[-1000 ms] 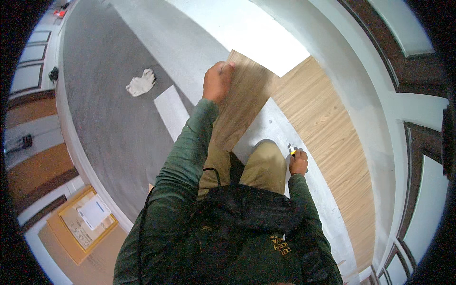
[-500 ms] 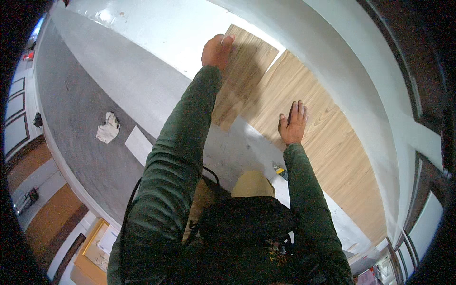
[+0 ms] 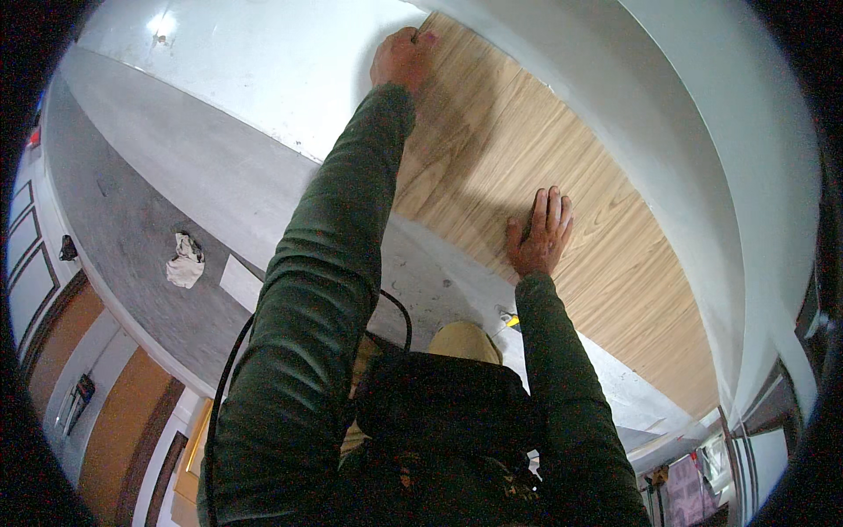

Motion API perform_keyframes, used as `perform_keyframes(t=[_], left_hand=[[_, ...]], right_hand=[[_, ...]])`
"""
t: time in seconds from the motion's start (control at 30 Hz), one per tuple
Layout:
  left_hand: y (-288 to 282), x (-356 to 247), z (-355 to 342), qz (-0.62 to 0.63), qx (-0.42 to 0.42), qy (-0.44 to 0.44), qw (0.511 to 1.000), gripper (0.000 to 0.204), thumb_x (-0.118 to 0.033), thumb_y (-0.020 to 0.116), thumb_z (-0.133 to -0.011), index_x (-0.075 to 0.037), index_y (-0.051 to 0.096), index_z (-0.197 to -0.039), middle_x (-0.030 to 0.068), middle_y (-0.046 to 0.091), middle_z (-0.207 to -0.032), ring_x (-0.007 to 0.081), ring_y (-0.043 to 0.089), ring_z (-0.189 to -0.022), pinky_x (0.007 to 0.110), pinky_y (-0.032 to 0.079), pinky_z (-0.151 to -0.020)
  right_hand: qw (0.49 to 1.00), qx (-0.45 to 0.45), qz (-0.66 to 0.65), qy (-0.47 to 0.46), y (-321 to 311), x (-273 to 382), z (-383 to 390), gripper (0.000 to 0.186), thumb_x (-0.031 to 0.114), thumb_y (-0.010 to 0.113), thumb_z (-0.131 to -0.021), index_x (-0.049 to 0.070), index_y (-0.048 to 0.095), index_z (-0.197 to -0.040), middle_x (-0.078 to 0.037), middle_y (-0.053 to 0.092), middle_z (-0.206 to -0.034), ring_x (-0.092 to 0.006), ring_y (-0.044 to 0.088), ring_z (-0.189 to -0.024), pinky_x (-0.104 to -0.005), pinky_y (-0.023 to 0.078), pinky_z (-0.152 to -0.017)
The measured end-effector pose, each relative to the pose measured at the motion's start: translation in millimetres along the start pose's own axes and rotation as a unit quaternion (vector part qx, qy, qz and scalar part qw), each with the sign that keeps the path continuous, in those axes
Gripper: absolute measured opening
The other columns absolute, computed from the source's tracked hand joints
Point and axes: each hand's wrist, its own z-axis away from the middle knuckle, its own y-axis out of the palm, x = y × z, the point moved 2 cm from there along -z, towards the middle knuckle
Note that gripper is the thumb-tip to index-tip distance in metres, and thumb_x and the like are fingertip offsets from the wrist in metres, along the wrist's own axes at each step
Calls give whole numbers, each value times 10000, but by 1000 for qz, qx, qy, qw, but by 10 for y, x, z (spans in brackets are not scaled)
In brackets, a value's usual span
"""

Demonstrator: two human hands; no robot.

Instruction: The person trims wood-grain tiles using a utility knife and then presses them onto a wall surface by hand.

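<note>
A short piece of wood-look flooring plank [image 3: 452,83] lies at the far side, its end against a longer wood-look plank [image 3: 615,255] with no gap I can make out. My left hand [image 3: 404,61] is curled around the outer end of the short piece, fingers closed on its edge. Flat on the laid planking rests my right hand [image 3: 541,235], fingers stretched and palm down, holding nothing. Both forearms are in dark green sleeves. A shadow from my left arm falls across the short piece.
A curved white wall base [image 3: 694,176] runs along the far right side. On the grey floor [image 3: 123,202] to the left lie a crumpled whitish rag [image 3: 185,262] and a white flat strip [image 3: 240,283]. A small yellow tool [image 3: 510,321] lies near my knee. A black cable [image 3: 399,312] loops beside me.
The short plank piece has moved against the longer plank, closing the slanted gap between them. My left hand stays on its outer end; my right hand remains flat on the planking.
</note>
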Motion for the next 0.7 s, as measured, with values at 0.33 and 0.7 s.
perform_keyframes(t=[0.33,0.7], left_hand=[[-11,340,-4,-81,0,76,994,581,-489,666,-852,-38,649,-1219,208,663,-1133,379,617,-1076,504,465,-940],[-264,-289,234,-42,37,-6,998,485,-241,602,-941,25,510,-1337,203,652,-1229,299,641,-1052,402,510,-924]], right_hand=[[1000,15,21,2,9,169,-2,728,459,614,-869,76,424,-1458,-162,371,-1543,-411,316,-1429,-573,243,-1153],[999,-34,-7,-10,7,46,-20,704,377,603,-873,91,401,-1483,-158,370,-1550,-412,312,-1436,-593,237,-1139]])
